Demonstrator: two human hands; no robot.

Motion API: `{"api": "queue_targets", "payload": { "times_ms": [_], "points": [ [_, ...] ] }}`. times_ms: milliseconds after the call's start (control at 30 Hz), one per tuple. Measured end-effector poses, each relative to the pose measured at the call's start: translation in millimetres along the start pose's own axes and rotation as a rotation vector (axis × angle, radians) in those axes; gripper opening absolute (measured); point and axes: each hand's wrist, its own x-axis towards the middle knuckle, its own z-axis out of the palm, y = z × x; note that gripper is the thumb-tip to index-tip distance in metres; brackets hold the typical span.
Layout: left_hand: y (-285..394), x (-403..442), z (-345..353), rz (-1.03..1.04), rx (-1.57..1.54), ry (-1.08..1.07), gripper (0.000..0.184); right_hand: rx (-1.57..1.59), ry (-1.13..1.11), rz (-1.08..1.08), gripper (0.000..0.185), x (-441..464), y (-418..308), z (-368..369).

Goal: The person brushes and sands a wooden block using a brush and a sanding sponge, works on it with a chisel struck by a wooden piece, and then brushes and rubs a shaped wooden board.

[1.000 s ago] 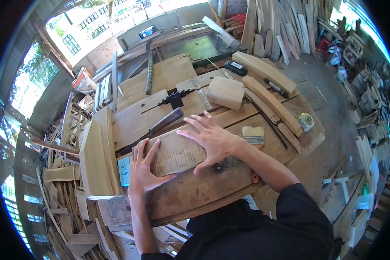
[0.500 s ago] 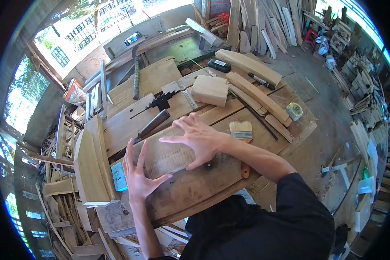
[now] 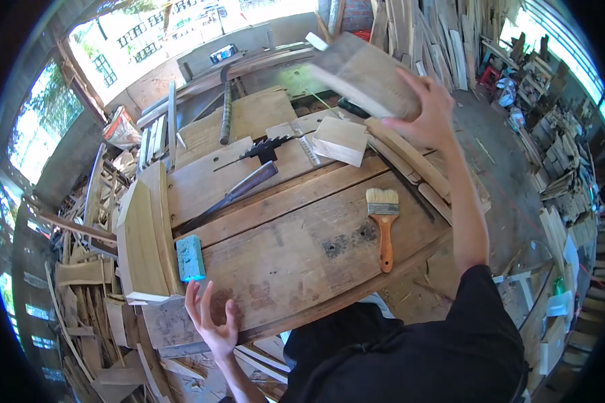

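My right hand point(image 3: 429, 111) grips one end of a wooden block point(image 3: 373, 74), raised above the far right part of the workbench. The block is tilted and a little blurred. My left hand point(image 3: 214, 321) is empty, fingers apart, over the bench's near left edge. Just beyond its fingertips lies a blue sponge point(image 3: 190, 258). A paintbrush point(image 3: 384, 228) with an orange handle rests on the right side of the bench point(image 3: 289, 248). A chisel-like tool with a dark handle point(image 3: 252, 178) lies across the middle, near a black toothed piece point(image 3: 267, 149).
A smaller wooden block point(image 3: 341, 140) sits at mid-bench, beside long wooden pieces point(image 3: 410, 158) on the right. A thick stack of boards point(image 3: 144, 235) stands at the left end. Behind lies a curved blade with a wrapped handle point(image 3: 226, 111). Scrap wood point(image 3: 565, 134) is piled at right.
My right hand has lifted the wooden block off the bench, up and to the right. My left hand has let go and moved down toward the near edge. The paintbrush is now fully visible.
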Motion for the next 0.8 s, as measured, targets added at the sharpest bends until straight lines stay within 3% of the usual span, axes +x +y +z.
{"api": "queue_targets", "payload": {
  "times_ms": [67, 133, 200, 267, 367, 533, 600, 633, 667, 733, 800],
  "points": [
    [-1.6, 2.1, 5.6, -0.034, -0.006, 0.071, 0.051, -0.314, -0.043, 0.145, 0.108, 4.5, 24.6, 2.9],
    [-0.6, 1.1, 8.8, -0.020, 0.012, 0.121, 0.047, -0.254, -0.146, 0.290, 0.108, 10.2, 68.6, 18.1],
    [-4.0, -4.3, 6.3, -0.030, -0.006, 0.141, 0.042, 0.065, -0.190, 0.231, 0.105, 12.1, 142.1, 48.5],
    [0.6, -0.7, 1.5, -0.014, 0.055, 0.136, 0.040, -0.175, -0.282, 0.332, 0.099, 8.3, 144.5, 52.9],
    [-2.5, -4.3, 2.3, 0.026, 0.099, 0.177, 0.037, -0.065, -0.299, 0.374, 0.101, -11.5, 195.5, 84.7],
    [-11.4, -12.6, 1.0, 0.050, 0.149, 0.347, 0.035, -0.285, -0.387, 0.459, 0.104, -10.6, 173.3, 81.7],
    [-15.9, -1.3, -8.6, 0.127, 0.276, 0.567, 0.046, -0.243, -0.465, 0.476, 0.109, -4.7, 161.3, 74.4],
    [-19.4, 13.0, -18.1, 0.172, 0.363, 0.632, 0.064, -0.379, -0.397, 0.450, 0.108, -5.2, 139.7, 70.9],
    [-21.8, 29.6, -27.1, 0.095, 0.345, 0.737, 0.068, -0.513, -0.322, 0.421, 0.108, -2.2, 117.1, 67.6],
    [-29.2, 58.5, -36.9, 0.015, 0.332, 0.841, 0.073, -0.343, -0.295, 0.291, 0.102, 4.7, 89.1, 63.6],
    [-35.0, 78.6, -42.0, -0.146, -0.008, 0.740, 0.074, -0.032, -0.273, 0.065, 0.090, 1.8, 52.9, 63.0]
  ]
}}
